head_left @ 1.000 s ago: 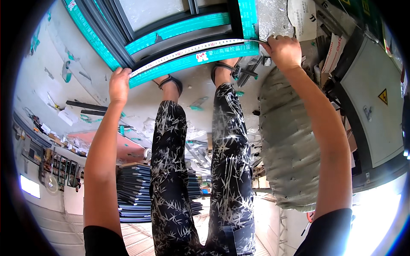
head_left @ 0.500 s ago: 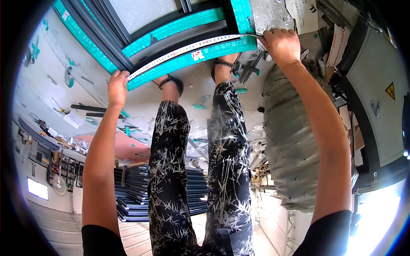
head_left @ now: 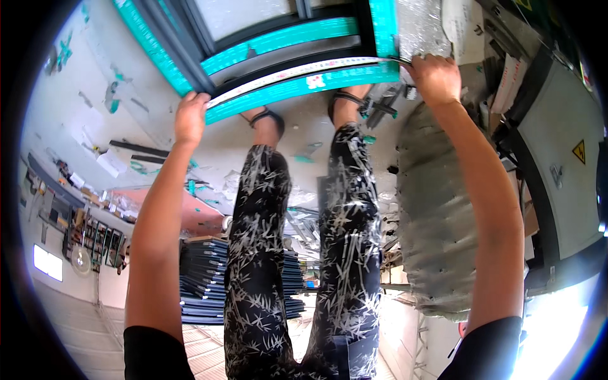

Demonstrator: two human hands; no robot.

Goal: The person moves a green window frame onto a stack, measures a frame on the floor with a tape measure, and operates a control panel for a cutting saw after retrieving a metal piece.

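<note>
A dark window frame (head_left: 278,31) partly covered in printed green film lies at the top of the view. Along its near rail runs the white blade of a tape measure (head_left: 297,67), stretched from corner to corner. My left hand (head_left: 190,118) is closed at the rail's left end, fingers pinching the blade there. At the right corner my right hand (head_left: 437,79) grips the tape's other end, just beyond the green-wrapped upright. The fingers hide most of both ends, and I cannot make out the tape's case.
My sandalled feet (head_left: 266,123) stand just below the rail. Scraps of green film and dark offcuts (head_left: 142,149) litter the floor. A grey covered bulk (head_left: 437,209) and a grey cabinet with a warning sign (head_left: 563,158) stand at right. Stacked dark profiles (head_left: 202,278) lie behind my legs.
The frame, tape and both hands now sit farther right in view and slightly higher at the left, as the view shifts. Both hands still hold the tape's ends.
</note>
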